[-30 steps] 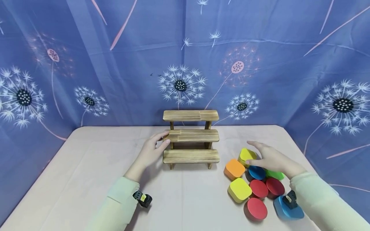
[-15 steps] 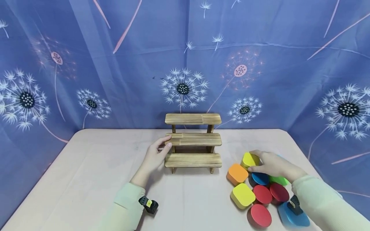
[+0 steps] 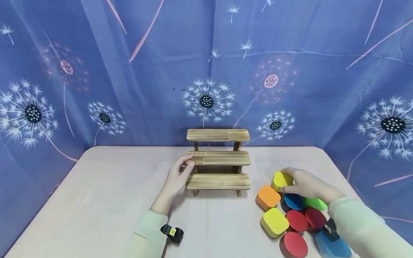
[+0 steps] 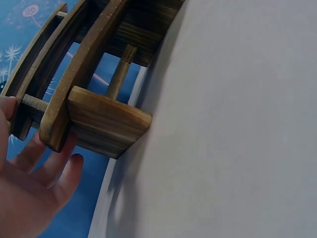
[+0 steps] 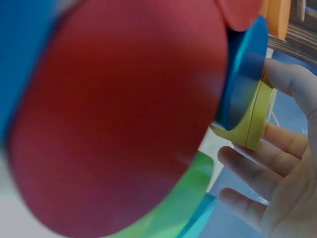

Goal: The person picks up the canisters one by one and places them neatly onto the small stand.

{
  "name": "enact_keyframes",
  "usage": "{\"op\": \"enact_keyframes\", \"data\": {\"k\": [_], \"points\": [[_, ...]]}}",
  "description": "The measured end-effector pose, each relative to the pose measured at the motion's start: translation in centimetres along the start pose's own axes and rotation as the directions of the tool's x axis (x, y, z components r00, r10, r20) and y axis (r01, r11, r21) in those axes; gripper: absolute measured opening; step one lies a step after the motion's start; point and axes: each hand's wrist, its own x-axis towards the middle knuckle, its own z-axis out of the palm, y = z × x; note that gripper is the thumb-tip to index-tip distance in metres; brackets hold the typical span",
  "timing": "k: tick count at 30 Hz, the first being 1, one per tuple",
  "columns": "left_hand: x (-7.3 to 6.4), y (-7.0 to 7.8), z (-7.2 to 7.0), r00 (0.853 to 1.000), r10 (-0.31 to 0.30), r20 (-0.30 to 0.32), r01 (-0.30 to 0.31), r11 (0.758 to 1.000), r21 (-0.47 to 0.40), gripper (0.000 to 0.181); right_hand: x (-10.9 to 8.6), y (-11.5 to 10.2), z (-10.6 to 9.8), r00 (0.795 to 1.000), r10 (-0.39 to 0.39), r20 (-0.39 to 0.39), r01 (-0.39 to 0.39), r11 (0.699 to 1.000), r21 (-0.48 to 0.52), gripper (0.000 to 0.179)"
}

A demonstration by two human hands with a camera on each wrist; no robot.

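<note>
A wooden three-step stand [image 3: 226, 158] is upright at the back of the table. My left hand [image 3: 175, 180] holds the left end of its middle shelf, thumb in front and fingers behind. In the left wrist view, fingers [image 4: 69, 178] lie by the stand's side. At the far edge of a group of coloured pieces, my right hand [image 3: 306, 185] grips a yellow rounded block [image 3: 279, 180] between thumb and fingers. A seam runs round this yellow block [image 5: 250, 119] in the right wrist view. Its far side is partly hidden by my fingers.
Close around the right hand are an orange block [image 3: 268, 197], a blue round piece [image 3: 293, 202], a second yellow block [image 3: 275, 222], several red round pieces [image 3: 294, 245], a green piece [image 3: 315, 204] and a blue block [image 3: 333, 245]. A blue dandelion-print cloth [image 3: 155, 89] hangs behind.
My right hand has come down onto the far yellow block, and its thumb and fingers have closed round it. The left hand stays on the stand. The head view has shifted slightly.
</note>
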Motion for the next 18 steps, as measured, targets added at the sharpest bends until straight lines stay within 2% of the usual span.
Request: {"op": "enact_keyframes", "data": {"k": [10,18], "points": [[-0.1,-0.1,0.2,1.000,-0.015,-0.006,0.015,1.000,0.001,0.033,0.2,-0.4,-1.7,0.993,-0.066,-0.103,0.069,0.997,0.035,0.068],[-0.3,-0.1,0.2,1.000,0.009,-0.015,-0.008,1.000,0.026,0.034,0.3,-0.8,-3.2,0.986,-0.069,-0.155,0.084,0.992,0.091,0.066]]}}
